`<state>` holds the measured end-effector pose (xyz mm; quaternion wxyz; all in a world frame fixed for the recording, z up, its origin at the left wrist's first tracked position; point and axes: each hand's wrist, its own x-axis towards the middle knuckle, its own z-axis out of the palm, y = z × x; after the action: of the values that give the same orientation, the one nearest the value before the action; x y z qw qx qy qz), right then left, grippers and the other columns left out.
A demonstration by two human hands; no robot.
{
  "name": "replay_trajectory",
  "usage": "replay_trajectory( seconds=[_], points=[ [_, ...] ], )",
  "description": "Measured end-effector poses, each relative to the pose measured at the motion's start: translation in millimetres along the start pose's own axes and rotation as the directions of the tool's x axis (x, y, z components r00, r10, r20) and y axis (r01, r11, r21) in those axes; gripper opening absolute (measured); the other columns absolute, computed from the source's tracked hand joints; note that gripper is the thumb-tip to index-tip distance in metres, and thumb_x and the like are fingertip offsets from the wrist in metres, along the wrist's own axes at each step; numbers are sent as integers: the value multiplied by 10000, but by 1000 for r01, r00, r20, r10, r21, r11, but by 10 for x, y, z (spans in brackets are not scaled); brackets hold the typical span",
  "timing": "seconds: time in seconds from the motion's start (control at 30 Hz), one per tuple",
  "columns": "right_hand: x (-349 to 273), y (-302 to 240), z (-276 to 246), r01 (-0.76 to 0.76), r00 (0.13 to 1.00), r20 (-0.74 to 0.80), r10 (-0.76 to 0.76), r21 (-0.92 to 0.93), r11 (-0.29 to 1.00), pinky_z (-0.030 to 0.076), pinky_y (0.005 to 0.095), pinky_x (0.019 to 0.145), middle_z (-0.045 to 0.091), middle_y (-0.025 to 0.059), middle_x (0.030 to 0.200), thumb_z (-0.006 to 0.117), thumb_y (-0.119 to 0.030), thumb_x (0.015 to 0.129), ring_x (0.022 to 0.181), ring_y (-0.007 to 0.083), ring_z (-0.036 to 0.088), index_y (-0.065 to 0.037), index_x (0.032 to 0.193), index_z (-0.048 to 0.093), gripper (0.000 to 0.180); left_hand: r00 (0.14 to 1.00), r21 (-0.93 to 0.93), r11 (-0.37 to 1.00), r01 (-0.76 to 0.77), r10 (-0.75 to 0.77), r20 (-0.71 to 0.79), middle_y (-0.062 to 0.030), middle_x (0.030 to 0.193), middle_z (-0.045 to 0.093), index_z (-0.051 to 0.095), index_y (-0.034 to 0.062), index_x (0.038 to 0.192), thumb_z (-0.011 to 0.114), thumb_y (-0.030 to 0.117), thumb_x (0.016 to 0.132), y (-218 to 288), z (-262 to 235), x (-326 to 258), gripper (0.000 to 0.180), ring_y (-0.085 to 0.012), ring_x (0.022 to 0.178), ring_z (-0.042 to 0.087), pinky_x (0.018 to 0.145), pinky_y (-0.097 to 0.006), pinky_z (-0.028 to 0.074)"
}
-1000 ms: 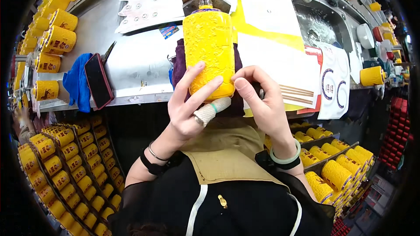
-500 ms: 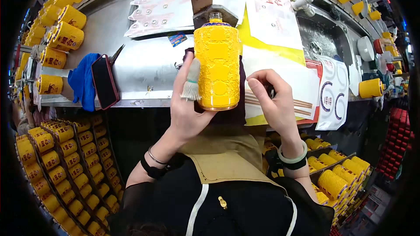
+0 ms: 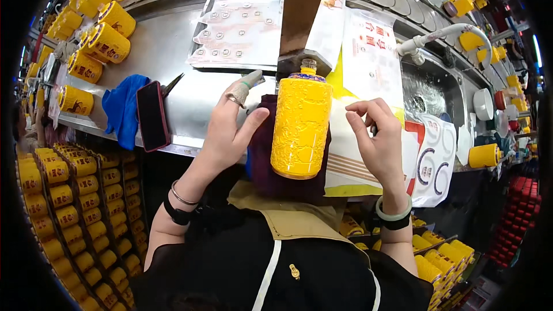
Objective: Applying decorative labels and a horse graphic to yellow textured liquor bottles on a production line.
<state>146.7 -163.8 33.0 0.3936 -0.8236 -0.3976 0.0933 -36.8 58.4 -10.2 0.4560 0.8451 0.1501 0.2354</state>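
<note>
A yellow embossed bottle (image 3: 300, 129) with a clear glass neck and a blue-patterned shoulder lies on a dark purple cloth (image 3: 262, 164), neck pointing away from me. Its neck end meets the foot of a brown upright post (image 3: 304, 17). Left of the bottle, my left hand (image 3: 227, 129) is open and apart from it, thumb and fingers spread, with a pale covering on the index finger. My right hand (image 3: 377, 138) hovers right of the bottle, above white sheets. Its fingers are curled in, and a small dark thing shows among them, too hidden to name.
Printed label sheets (image 3: 236, 31) lie at the back, more (image 3: 374, 57) at right. A phone (image 3: 152, 116) and a blue cloth (image 3: 124, 109) sit at the left edge. A tap (image 3: 443, 37) arches over the sink (image 3: 429, 86). Yellow bottles fill racks (image 3: 75, 196) below and stand around.
My left hand has let go of the bottle and moved left, its fingers spreading. The bottle, with the whole bench, appears shifted right and lower in view. The right hand stays curled.
</note>
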Motion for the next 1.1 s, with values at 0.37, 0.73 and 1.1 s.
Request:
replay_trajectory(
  seconds=[0.37,0.73,1.1],
  points=[
    [1195,1549,-240,-9,998,48,42,-545,839,528,456,942,670,143,1188,619,-120,941,1072,355,670,-77,1214,707,290,998,-163,986,19,-28,-54,-224,1322,630,545,-32,1420,677,136,966,126,358,85,502,-324,1193,624,1043,-393,472],
    [1263,1759,-254,164,984,164,-74,-642,749,553,450,927,638,88,1299,550,-39,884,1112,338,663,-126,1328,636,461,997,-142,989,40,-50,-64,-223,1280,657,568,-57,1374,669,145,985,96,342,47,450,-323,1188,645,1050,-402,477],
    [1176,1659,-620,-313,938,-45,344,-538,783,555,464,852,741,216,1024,708,-359,911,981,366,716,-34,1068,747,364,988,-241,967,86,-114,-105,-207,1254,660,545,-35,1416,646,98,983,111,398,-5,464,-289,1140,659,1020,-371,492]
  ],
)
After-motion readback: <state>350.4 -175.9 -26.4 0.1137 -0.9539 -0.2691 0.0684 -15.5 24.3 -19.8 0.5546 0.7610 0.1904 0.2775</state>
